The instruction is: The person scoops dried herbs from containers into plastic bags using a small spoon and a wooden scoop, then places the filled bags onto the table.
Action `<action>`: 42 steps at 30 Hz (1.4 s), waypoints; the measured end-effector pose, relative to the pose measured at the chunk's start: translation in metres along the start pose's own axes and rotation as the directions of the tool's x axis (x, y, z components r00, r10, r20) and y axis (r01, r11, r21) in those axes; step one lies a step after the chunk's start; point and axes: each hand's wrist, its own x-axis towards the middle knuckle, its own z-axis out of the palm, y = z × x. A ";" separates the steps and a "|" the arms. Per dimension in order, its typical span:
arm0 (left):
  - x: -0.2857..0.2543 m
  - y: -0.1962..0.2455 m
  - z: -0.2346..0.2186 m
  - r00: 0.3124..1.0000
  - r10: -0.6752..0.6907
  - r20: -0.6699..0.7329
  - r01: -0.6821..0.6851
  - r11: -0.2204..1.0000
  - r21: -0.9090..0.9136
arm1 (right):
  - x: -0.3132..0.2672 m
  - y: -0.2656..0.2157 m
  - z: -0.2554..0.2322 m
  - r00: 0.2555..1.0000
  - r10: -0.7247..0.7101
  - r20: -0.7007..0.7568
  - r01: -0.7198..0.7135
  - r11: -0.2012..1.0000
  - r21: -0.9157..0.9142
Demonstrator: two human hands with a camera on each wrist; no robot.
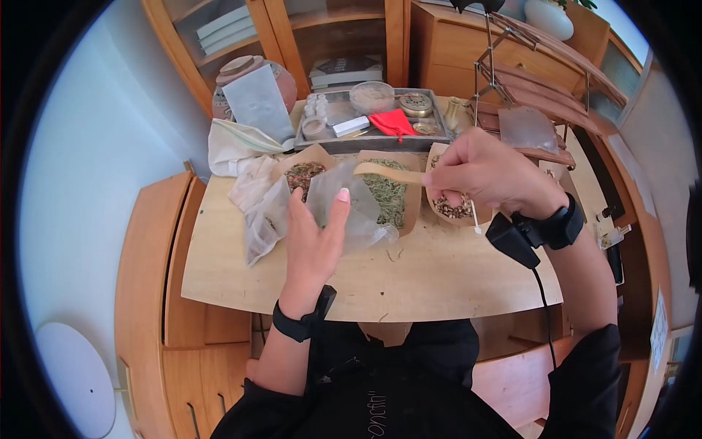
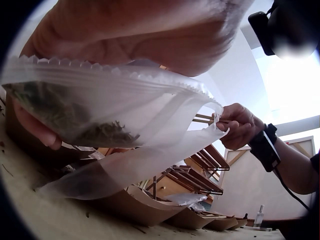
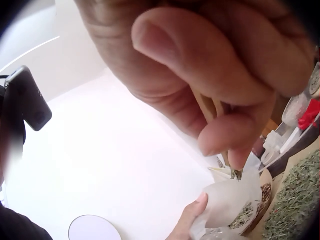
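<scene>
My left hand (image 1: 313, 238) holds a frosted translucent bag (image 1: 333, 205) between thumb and fingers. Dried green herbs (image 2: 115, 131) show inside the bag's lower part in the left wrist view. My right hand (image 1: 486, 175) pinches bamboo tongs (image 1: 395, 174) by the handle end, their tips pointing left over the bag's mouth. A small tuft of herb (image 3: 236, 174) sits at the tong tips in the right wrist view. Under the tongs lies a paper tray of green herbs (image 1: 391, 201). A thin white strip (image 1: 476, 219) hangs below my right hand.
Paper trays of reddish dried pieces (image 1: 303, 174) and brown-white pieces (image 1: 453, 210) flank the green one. Another translucent bag (image 1: 267, 223) lies left. A grey tray (image 1: 336, 146) with a red pouch (image 1: 395, 123) stands behind; a folding wooden rack (image 1: 541, 95) rises back right.
</scene>
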 end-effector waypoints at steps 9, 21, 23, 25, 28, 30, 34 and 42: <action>0.001 -0.004 0.000 1.000 -0.001 -0.019 0.000 1.000 -0.023 | -0.001 -0.002 0.016 0.999 -0.011 -0.036 0.009 0.999 -0.053; -0.004 -0.004 -0.004 1.000 -0.002 -0.006 0.002 0.998 -0.062 | 0.046 0.077 0.012 0.968 0.158 -0.196 -0.207 0.944 -0.258; -0.005 -0.005 -0.003 1.000 -0.010 -0.008 0.010 0.999 -0.051 | 0.054 0.077 0.017 0.970 0.156 -0.185 -0.203 0.942 -0.266; -0.006 -0.006 -0.003 1.000 -0.020 -0.015 0.019 0.999 -0.041 | 0.060 0.074 0.021 0.979 0.166 -0.119 -0.178 0.979 -0.098; -0.005 -0.009 -0.003 1.000 -0.020 -0.011 0.020 0.999 -0.032 | 0.068 0.074 0.023 0.988 0.143 -0.055 -0.148 0.984 -0.103; -0.005 -0.011 -0.002 1.000 -0.010 0.003 0.010 0.999 -0.050 | 0.074 0.075 0.023 0.992 0.122 -0.042 -0.126 0.984 -0.122; -0.004 -0.010 -0.003 1.000 -0.003 0.000 0.003 0.998 -0.063 | 0.072 0.071 0.023 0.997 0.067 -0.043 -0.076 0.963 -0.259; -0.004 -0.010 -0.004 1.000 -0.019 0.009 0.019 0.999 -0.029 | 0.060 0.083 0.028 0.954 -0.280 -0.111 0.172 0.808 -0.564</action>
